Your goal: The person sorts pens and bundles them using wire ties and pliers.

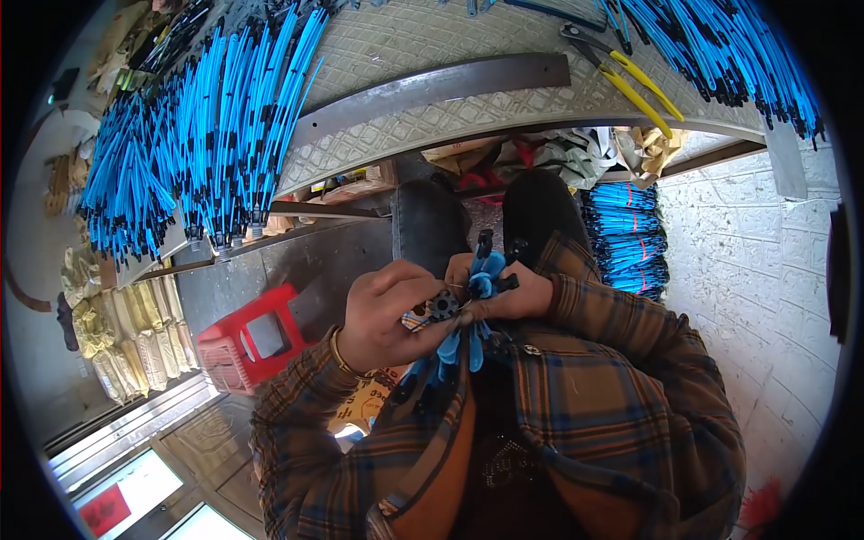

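Observation:
My left hand (387, 310) is closed, thumb and fingers pinching a small black notched ring (443, 306) that looks like a toothed wheel. Beside it my right hand (525, 295) is wrapped round a bunch of blue strips with black ends (487, 274). The strips stick out above and below the right fingers, close against the ring. Whether any strip is joined to the ring is hidden by the fingers. Both hands meet in front of my plaid jacket, above my lap.
Thick piles of blue, black-tipped strips (238, 117) lie on the patterned worktop (396, 45). A dark metal bar (441, 85) runs along its near edge, with yellow-handled pliers (634, 85) to the right. A red plastic stool (256, 337) stands left; tied blue bundles (625, 238) sit by the white wall.

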Demonstrator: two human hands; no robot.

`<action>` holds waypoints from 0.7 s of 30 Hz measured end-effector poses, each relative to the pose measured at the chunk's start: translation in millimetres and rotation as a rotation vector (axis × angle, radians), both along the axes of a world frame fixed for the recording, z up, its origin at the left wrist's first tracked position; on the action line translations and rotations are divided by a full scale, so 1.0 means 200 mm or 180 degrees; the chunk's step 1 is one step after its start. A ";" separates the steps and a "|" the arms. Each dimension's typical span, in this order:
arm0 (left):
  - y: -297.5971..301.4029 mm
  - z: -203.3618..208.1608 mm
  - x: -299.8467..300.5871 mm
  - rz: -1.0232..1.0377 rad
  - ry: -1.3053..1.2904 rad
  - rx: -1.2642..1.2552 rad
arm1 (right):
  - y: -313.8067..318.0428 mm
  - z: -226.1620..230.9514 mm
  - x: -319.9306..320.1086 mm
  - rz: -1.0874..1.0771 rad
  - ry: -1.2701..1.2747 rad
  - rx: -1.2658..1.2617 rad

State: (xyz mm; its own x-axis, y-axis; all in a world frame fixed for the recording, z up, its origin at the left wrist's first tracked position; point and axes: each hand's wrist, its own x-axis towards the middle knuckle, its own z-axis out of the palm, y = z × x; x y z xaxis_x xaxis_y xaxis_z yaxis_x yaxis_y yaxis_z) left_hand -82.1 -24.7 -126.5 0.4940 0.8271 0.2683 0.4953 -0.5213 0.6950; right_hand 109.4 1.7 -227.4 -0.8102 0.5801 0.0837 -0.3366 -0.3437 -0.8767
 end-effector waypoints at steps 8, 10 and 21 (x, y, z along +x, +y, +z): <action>-0.01 -0.01 -0.01 -0.0022 -0.0148 -0.0033 | 0.02 -0.01 0.02 0.0220 0.0208 0.0179; -0.01 -0.01 -0.01 -0.0006 -0.0147 -0.0036 | 0.02 0.00 0.03 0.0140 0.0129 -0.0088; 0.00 -0.01 0.00 0.0040 -0.0175 -0.0080 | 0.02 0.08 0.03 0.0236 -0.0108 -0.0285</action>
State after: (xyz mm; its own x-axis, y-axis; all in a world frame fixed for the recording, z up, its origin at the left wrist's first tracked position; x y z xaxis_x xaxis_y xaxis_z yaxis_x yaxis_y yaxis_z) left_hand -81.8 -24.2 -127.5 0.4685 0.8399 0.2739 0.4623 -0.4973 0.7341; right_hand 114.8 5.0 -211.7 -0.8526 0.5225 0.0061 -0.2781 -0.4439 -0.8518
